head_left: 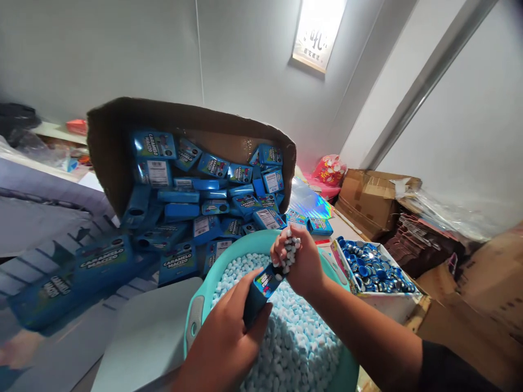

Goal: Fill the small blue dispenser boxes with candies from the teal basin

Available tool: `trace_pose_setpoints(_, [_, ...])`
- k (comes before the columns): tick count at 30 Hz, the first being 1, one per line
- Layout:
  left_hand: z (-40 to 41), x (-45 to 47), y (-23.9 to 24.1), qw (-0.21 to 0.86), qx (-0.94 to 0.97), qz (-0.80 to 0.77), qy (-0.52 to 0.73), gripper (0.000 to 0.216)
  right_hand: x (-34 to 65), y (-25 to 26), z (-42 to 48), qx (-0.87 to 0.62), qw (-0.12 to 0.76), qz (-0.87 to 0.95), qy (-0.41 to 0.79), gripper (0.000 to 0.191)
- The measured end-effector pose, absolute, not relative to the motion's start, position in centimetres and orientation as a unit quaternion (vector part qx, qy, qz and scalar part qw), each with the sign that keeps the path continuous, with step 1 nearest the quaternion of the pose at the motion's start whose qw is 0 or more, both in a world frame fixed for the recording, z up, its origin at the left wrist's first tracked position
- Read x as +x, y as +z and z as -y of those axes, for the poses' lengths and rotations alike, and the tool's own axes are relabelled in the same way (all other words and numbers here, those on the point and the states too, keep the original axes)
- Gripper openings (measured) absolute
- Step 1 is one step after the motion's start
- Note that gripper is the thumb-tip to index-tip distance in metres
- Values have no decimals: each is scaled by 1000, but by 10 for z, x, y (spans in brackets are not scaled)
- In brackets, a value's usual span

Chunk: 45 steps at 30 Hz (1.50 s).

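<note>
My left hand (229, 326) is wrapped round a small blue candy tin (261, 291), tilted with its mouth toward the upper right. At that mouth, my right hand (304, 264) is curled round a heap of small pale candies (291, 251), several of them showing between the fingers. Beneath both hands stands a turquoise basin (192, 310) filled with white and pale blue candies (298, 326). How full the tin is I cannot see.
A tipped cardboard box (196, 117) behind the basin spills many blue tins (212, 163). To the right, a white box (379, 299) holds blue and silver caps (371, 267). Flattened cardboard (368, 198) lies farther right. A pale grey board (143, 332) is at the left.
</note>
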<state>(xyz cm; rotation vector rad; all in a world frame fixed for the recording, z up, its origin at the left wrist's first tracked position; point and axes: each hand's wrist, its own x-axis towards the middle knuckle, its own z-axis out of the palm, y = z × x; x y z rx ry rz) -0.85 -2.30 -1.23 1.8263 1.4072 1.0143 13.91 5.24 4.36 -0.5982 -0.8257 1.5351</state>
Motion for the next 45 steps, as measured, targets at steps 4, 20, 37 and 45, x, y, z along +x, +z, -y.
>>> trace_pose_setpoints(4, [23,-8,-10,313,684,-534,386,49,139,44,-52,-259,600,356,668,31])
trace_pose_setpoints(20, [25,-5,-5,340,655,-529,419,50,138,40,-51,-265,594,355,672,28])
trace_pose_setpoints(37, [25,-6,2,341,660,-526,413,49,138,41,-51,-245,607,354,668,28])
trace_pose_setpoints(45, [26,-6,0,340,657,-525,421,49,138,43,-51,-244,599,367,669,28])
